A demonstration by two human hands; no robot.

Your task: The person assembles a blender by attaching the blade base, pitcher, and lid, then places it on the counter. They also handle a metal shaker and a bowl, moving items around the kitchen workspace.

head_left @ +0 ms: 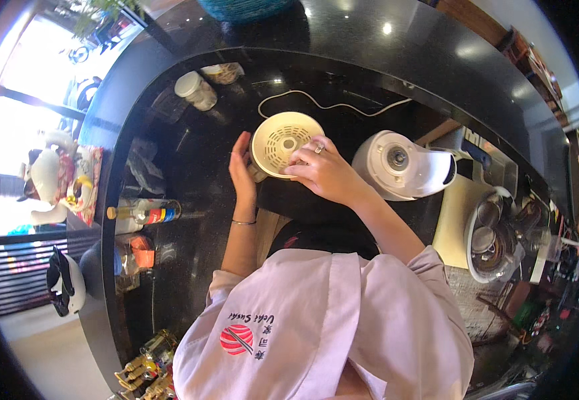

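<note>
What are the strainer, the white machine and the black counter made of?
Strainer: probably plastic, smooth and cream, with neat slots. White machine: likely shiny plastic, given its smooth, moulded curves; its round middle looks like grey metal. Black counter: glossy, perhaps polished stone, since lights glint on it.

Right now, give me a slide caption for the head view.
Two hands at a cream slotted strainer by a dark counter, with a white appliance to the right.
</note>
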